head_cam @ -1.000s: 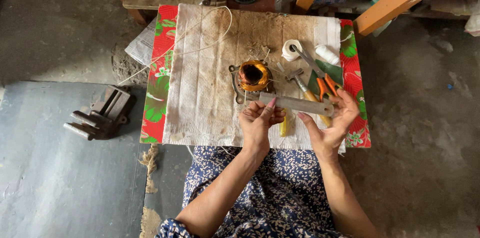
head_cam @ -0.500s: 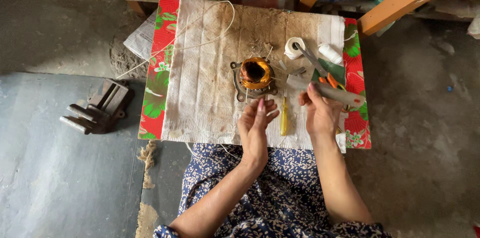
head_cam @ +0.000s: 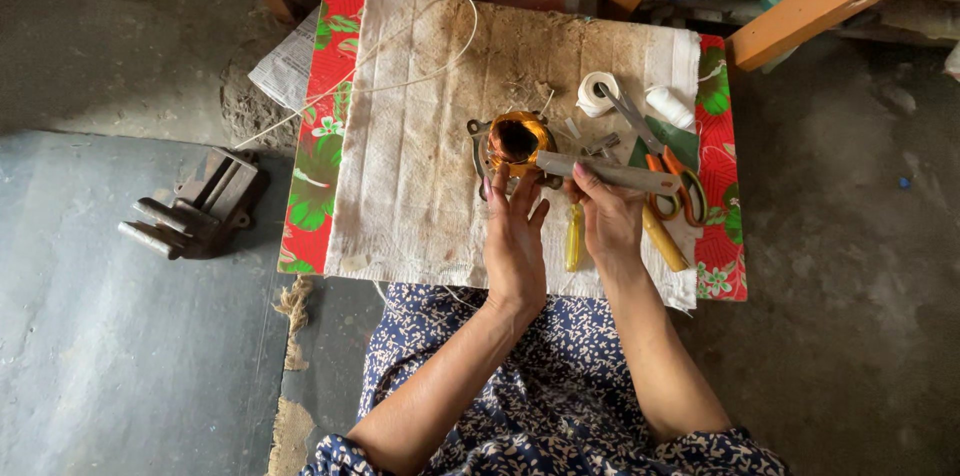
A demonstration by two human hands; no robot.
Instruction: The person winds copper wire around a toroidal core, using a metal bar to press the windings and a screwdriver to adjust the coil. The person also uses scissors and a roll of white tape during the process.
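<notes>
Low bench (head_cam: 400,186) sits on a grey concrete floor (head_cam: 130,356), covered with a stained white cloth (head_cam: 420,86) over a red floral sheet (head_cam: 320,136). One copper coil (head_cam: 517,139) mid-bench, two white tape rolls (head_cam: 596,93), one pair of orange scissors (head_cam: 665,166), one vise (head_cam: 195,204) on the floor. Left hand (head_cam: 515,236) rests by the coil, fingers spread loose. Right hand (head_cam: 608,216) has fingers clamped on a flat metal strip (head_cam: 605,173) beside the coil.

A copper-wound coil (head_cam: 517,139) lies mid-table (head_cam: 420,226); a flat grey metal strip (head_cam: 610,174) lies across its right side.
</notes>
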